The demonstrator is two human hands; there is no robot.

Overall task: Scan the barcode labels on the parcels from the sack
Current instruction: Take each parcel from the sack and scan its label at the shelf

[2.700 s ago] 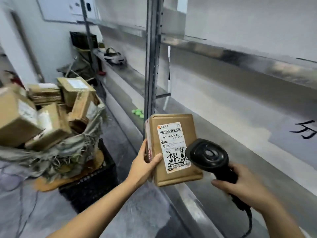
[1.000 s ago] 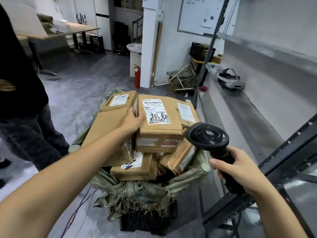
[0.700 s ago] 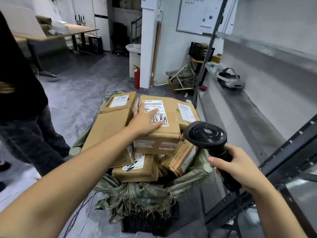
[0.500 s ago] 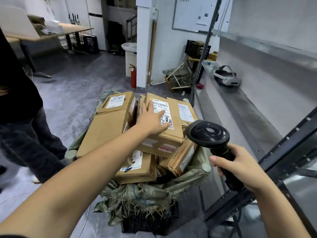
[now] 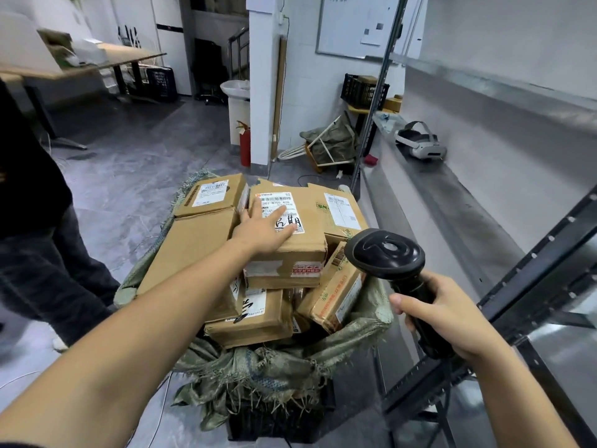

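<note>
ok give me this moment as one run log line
left hand: flat on top parcel | right hand: gripping scanner | sack: full

Labelled cardboard parcels (image 5: pixel 284 250) heaped in sack (image 5: pixel 274 367)

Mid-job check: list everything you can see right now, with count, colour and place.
parcels: at least six, brown cardboard, piled in the sack.
sack: one, green woven, on a black crate.
scanner: one, black, right of the pile.
shelving: grey metal, right side.
headset: one, white, on the shelf.
fire extinguisher: one, red, by the pillar.
whiteboard: one, on the back wall.
bystander: one, dark clothes, far left.
left hand: flat on the top parcel's label.
right hand: grips the scanner handle.
</note>
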